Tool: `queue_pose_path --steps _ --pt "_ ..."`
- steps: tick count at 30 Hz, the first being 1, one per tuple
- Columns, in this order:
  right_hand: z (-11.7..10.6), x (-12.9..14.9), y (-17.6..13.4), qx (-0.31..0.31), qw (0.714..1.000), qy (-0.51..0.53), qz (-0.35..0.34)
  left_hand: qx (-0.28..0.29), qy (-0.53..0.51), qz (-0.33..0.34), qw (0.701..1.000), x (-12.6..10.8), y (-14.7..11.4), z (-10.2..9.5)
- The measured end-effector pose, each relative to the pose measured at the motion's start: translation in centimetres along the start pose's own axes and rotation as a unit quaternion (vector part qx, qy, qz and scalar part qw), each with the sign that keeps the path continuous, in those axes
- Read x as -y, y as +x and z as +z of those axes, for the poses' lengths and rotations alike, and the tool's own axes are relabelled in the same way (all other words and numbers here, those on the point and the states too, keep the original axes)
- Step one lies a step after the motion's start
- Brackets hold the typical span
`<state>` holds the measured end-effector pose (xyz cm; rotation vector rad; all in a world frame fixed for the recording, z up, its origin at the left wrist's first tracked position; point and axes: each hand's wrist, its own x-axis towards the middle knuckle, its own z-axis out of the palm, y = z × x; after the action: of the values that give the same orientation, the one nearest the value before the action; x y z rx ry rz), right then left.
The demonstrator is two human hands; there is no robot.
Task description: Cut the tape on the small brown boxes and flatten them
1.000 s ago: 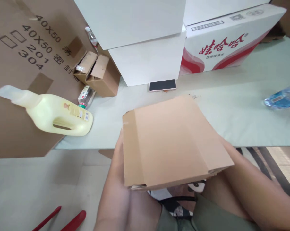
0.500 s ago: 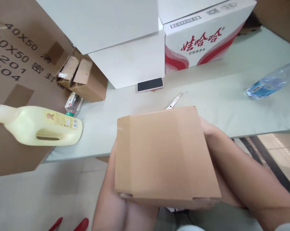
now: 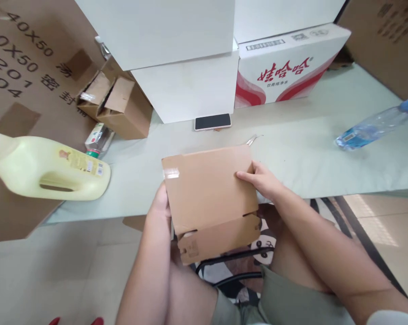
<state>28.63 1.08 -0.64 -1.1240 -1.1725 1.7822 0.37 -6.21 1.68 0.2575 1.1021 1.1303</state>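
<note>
**Small carton held between both hands at the table's near edge**

The small cardboard box [image 3: 210,198] sits over the person's lap, long axis running left to right. The left hand [image 3: 160,205] cups its left side; the right hand [image 3: 263,180] pinches the right edge, fingers closed on the panel. A phone [image 3: 212,122] lies farther off on the table [image 3: 308,153].

Open surface [image 3: 308,153] lies right of the cardboard box [image 3: 209,189], bare up to the water bottle [image 3: 373,126] lying far right. Far side blocked: white boxes [image 3: 187,85] and red-printed carton [image 3: 285,67] form a wall, phone [image 3: 212,122] flat at its foot. Scissors [image 3: 253,139] just behind the box. Left: yellow jug [image 3: 48,167], small brown boxes [image 3: 119,101], a small bottle [image 3: 97,140] crowd that corner. Narrow bare strip between jug and box.
</note>
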Motion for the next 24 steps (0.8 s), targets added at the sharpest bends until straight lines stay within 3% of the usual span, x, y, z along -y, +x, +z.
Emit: queue_pose_path --steps 3,6,9,12,14,16,18,21,24 --pt "0.9 -0.1 0.8 -0.057 0.998 0.0 -0.02 -0.027 0.033 0.08 0.996 -0.5 -0.4 0.5" --pt "-0.1 0.4 1.4 -0.076 0.997 0.003 -0.033 -0.058 0.084 0.113 0.988 -0.8 -0.2 0.4" --pt "-2.8 1.4 0.9 -0.046 0.996 0.065 -0.033 -0.097 0.011 0.235 0.967 -1.4 0.6 -0.1" --pt "-4.4 2.1 -0.8 0.03 0.996 0.067 -0.041 -0.135 -0.093 0.329 0.93 -1.6 1.8 0.2" --pt "-4.0 2.3 -2.3 0.06 0.997 0.019 -0.05 -0.155 -0.129 0.307 0.93 -1.2 2.4 1.1" --pt "-3.1 2.5 -3.9 0.039 0.997 -0.043 -0.053 -0.144 -0.133 0.264 0.944 -0.3 2.9 2.3" --pt "-2.5 2.7 -5.4 -0.058 0.991 -0.085 -0.088 -0.112 -0.137 0.244 0.953 0.7 3.3 3.5" --pt "-2.6 3.0 -7.5 -0.23 0.959 -0.074 -0.147 -0.07 -0.163 0.227 0.958 1.9 3.5 5.1" --pt "-3.0 3.1 -9.2 -0.242 0.967 -0.043 -0.062 -0.019 -0.16 0.202 0.966 2.6 3.5 6.6"
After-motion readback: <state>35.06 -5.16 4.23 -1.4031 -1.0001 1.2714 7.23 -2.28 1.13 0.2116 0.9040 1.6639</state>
